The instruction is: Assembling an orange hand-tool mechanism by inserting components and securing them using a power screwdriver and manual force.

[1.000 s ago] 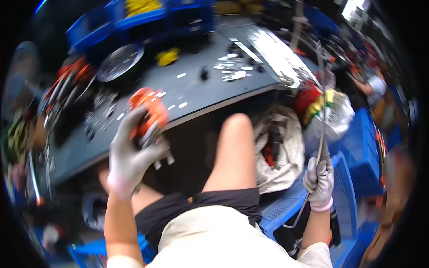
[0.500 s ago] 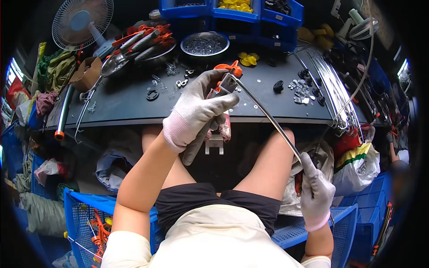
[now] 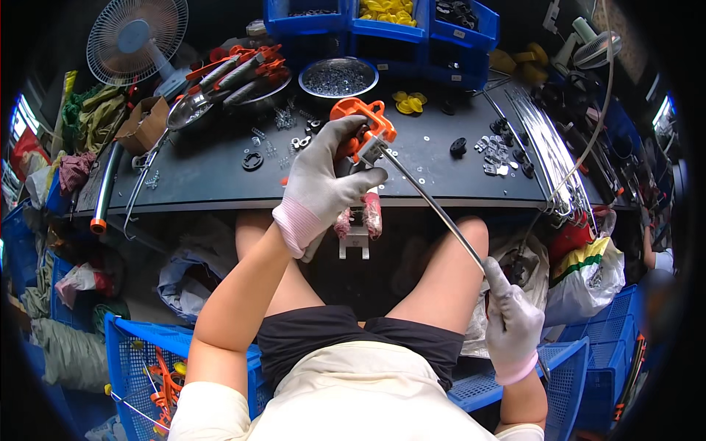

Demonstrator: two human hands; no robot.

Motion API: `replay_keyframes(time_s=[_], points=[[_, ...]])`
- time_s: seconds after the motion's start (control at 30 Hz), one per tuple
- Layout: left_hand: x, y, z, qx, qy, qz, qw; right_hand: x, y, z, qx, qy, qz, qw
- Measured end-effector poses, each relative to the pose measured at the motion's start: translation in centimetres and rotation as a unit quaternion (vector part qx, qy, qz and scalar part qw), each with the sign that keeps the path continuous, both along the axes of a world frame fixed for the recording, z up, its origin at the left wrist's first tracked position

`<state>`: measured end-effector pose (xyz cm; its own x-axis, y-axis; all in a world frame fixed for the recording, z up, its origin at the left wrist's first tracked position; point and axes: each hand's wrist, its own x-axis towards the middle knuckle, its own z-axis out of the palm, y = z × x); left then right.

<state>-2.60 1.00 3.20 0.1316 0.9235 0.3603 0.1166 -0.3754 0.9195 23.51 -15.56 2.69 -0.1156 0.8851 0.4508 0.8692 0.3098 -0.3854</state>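
My left hand (image 3: 321,173), in a grey-white glove with a pink cuff, is closed around an orange-and-grey plastic handle piece (image 3: 382,132) just above the table's front edge. Its lower part is mostly hidden behind my hand and wrist. A thin metal rod (image 3: 434,206) slants from the grey block of that piece down to my right hand (image 3: 511,320). That gloved hand is wrapped round the rod's lower part over my right thigh, its index finger stretched along it. Whether the rod's upper end sits inside the block or only touches it, I cannot tell.
A metal fixture (image 3: 354,242) with red-wrapped prongs stands at the table edge below my left hand. On the dark table (image 3: 213,165) lie springs, small metal clips and black discs. Behind are a metal bowl (image 3: 338,77) and blue bins (image 3: 390,26); bent rods (image 3: 551,154) lie right.
My left hand has turned the handle piece, so more of its orange head shows and its grey lower part is more hidden. My right hand has shifted slightly left and down with the rod.
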Motion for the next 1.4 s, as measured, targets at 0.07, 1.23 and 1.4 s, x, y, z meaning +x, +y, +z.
replay_keyframes(time_s=[0.07, 1.23, 1.4], points=[[-0.3, 0.0, -0.4, 0.051, 0.017, 0.015, 0.998, 0.0, 0.0, -0.1, 0.043, -0.117, -0.008, 0.992], [-14.2, -8.4, 5.8, 0.057, 0.064, -0.073, 0.994, -14.2, 16.1, -3.2, -0.214, 0.703, 0.418, 0.534], [-5.5, 0.2, 4.4, 0.297, 0.135, -0.162, 0.931, -15.5, 16.7, -7.3, -0.246, 0.66, 0.352, 0.617]])
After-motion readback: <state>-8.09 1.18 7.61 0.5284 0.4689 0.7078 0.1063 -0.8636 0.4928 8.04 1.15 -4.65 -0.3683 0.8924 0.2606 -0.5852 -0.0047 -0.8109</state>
